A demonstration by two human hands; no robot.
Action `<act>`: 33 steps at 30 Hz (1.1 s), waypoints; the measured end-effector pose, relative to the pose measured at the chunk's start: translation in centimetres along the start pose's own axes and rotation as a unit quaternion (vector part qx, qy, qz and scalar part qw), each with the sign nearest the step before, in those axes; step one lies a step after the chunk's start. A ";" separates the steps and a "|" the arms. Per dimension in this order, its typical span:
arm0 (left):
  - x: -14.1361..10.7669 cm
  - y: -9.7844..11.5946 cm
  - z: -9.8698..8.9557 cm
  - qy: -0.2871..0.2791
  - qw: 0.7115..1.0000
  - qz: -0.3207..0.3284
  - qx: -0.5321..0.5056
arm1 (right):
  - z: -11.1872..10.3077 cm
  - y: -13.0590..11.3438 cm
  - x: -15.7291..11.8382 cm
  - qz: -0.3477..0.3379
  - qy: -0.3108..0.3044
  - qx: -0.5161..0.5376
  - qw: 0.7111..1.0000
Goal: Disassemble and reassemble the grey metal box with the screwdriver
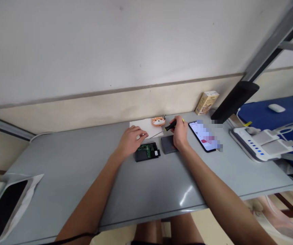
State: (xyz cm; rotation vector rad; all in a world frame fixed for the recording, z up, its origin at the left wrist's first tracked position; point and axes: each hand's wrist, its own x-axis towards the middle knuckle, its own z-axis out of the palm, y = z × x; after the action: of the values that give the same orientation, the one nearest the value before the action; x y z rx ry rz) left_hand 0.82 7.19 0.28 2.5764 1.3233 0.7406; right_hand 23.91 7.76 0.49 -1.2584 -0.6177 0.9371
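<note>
My right hand (179,132) grips a screwdriver (171,126) by its black and yellow handle. Its thin shaft points left, towards the fingertips of my left hand (132,139). Thumb and index finger of that hand are pinched together near the shaft's tip; whatever they hold is too small to make out. Just below the left hand lies an opened black device with a green circuit board (148,152). A flat dark grey cover (169,144) rests to its right, partly under my right hand. Behind the hands lies a white sheet (146,126).
An orange animal-face case (158,121) sits on the sheet's right part. Further right are a lit phone (203,136), a small carton (206,102), a black cylinder (234,102) and a white power strip (248,144) with plugs. A white-edged black object (5,207) lies at the left.
</note>
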 end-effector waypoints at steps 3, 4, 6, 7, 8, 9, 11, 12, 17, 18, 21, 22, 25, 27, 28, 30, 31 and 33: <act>2.7 -0.4 0.9 -0.038 0.999 0.009 0.024 | -0.3 -0.1 0.3 0.011 0.003 0.014 1.000; 3.4 -0.6 1.1 -0.050 0.998 0.014 0.025 | -0.3 -0.1 0.3 0.014 0.003 0.016 1.000; 4.4 -0.9 1.4 -0.069 0.997 0.024 0.030 | -0.3 -0.1 0.2 0.017 -0.003 0.015 1.000; 4.6 -1.1 1.5 -0.078 0.996 0.028 0.035 | -0.3 -0.1 0.1 0.017 -0.008 0.013 1.000; 4.7 -1.2 1.4 -0.085 0.995 0.031 0.039 | -0.3 -0.1 0.0 0.015 -0.011 0.011 1.000; 4.6 -1.3 1.3 -0.090 0.995 0.032 0.041 | -0.4 0.0 -0.1 0.014 -0.013 0.009 1.000; 3.9 -1.1 0.8 -0.090 0.995 0.027 0.035 | -0.4 0.1 -0.1 0.013 -0.011 0.009 1.000; 3.2 -0.9 0.6 -0.084 0.996 0.021 0.028 | -0.5 0.1 0.0 0.014 -0.008 0.015 1.000; -2.2 2.5 0.3 -0.059 0.998 -0.028 -0.003 | -0.5 0.5 0.4 0.030 0.007 0.077 0.997; -3.3 3.2 0.5 -0.063 0.997 -0.036 -0.004 | -0.5 0.5 0.5 0.031 0.010 0.084 0.996; -5.3 4.7 1.3 -0.099 0.994 -0.040 -0.008 | -0.5 0.6 0.5 0.022 0.010 0.089 0.996; -5.7 4.9 1.5 -0.099 0.994 -0.044 -0.011 | -0.6 0.7 0.4 0.019 0.010 0.086 0.996; -6.1 4.8 1.7 -0.079 0.995 -0.058 -0.032 | -0.7 0.8 0.3 0.014 0.012 0.074 0.997; -6.2 4.5 1.6 -0.063 0.995 -0.064 -0.048 | -0.7 0.9 0.2 0.014 0.013 0.070 0.997; -6.1 4.5 1.4 -0.059 0.995 -0.066 -0.055 | -0.7 0.9 0.1 0.014 0.014 0.070 0.997; -5.8 4.5 0.9 -0.061 0.993 -0.071 -0.069 | -0.6 0.8 -0.1 0.017 0.018 0.073 0.997; -5.5 4.6 0.7 -0.067 0.992 -0.074 -0.079 | -0.6 0.7 -0.1 0.019 0.023 0.081 0.996; -4.8 5.0 -0.1 -0.082 0.988 -0.078 -0.102 | -0.5 0.4 -0.2 0.026 0.031 0.110 0.993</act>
State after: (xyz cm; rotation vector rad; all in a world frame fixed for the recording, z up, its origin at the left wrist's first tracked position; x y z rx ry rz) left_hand 2.06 0.41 0.37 2.2899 1.3069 0.5897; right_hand 24.14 7.29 0.02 -1.1060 -0.4227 0.9768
